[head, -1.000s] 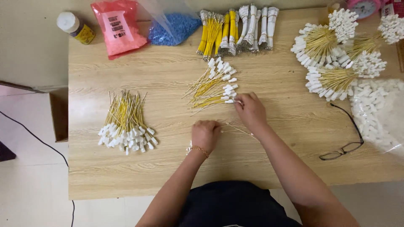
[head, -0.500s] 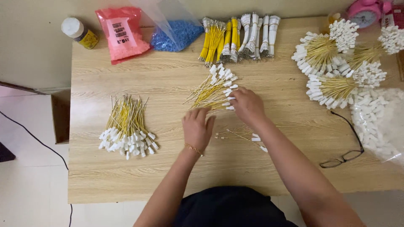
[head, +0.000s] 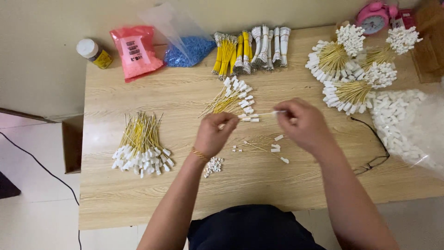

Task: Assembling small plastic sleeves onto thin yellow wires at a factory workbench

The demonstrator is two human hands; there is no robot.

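Both hands (head: pixel 215 134) (head: pixel 303 125) have lifted one yellow wire (head: pixel 259 114)

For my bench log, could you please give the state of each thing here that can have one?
Left hand: closed on one end of a yellow wire.
Right hand: pinching the wire's white-tipped end.
Jar: capped, upright.
Blue bead bag: open.
Glasses: lying on table.
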